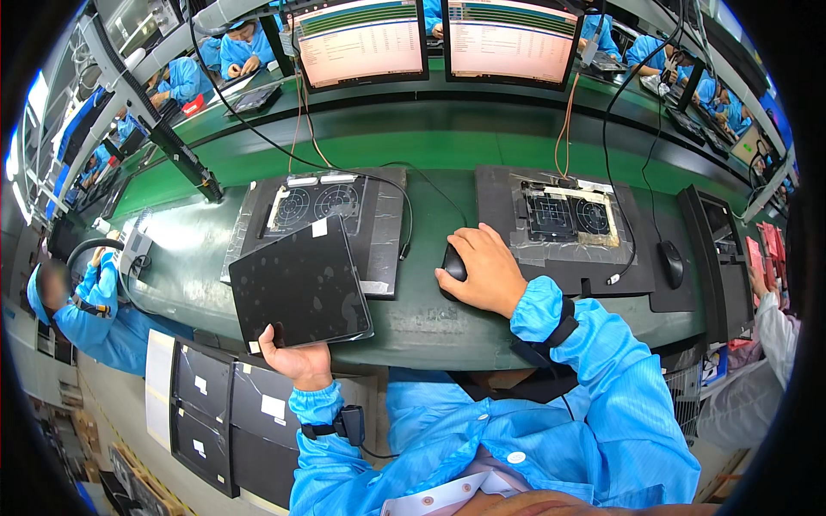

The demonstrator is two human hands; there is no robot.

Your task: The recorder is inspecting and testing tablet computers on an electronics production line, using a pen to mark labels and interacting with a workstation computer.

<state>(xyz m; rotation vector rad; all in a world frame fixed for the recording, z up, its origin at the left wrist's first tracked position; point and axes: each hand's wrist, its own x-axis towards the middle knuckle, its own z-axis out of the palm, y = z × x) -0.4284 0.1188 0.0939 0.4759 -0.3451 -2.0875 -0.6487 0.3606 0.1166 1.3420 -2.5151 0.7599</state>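
Black glossy panel [297, 284] is held tilted by the green work surface's [417, 322] near edge, our left hand [299, 363] gripping its lower rim, likely to spare the face, our right hand [486, 271] cupping a mouse [453, 265] probably set inboard for easy reach.

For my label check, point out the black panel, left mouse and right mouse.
Black panel [298, 285]: head view, middle of its glossy face.
Left mouse [453, 262]: head view, its uncovered left part.
Right mouse [670, 264]: head view, its top.
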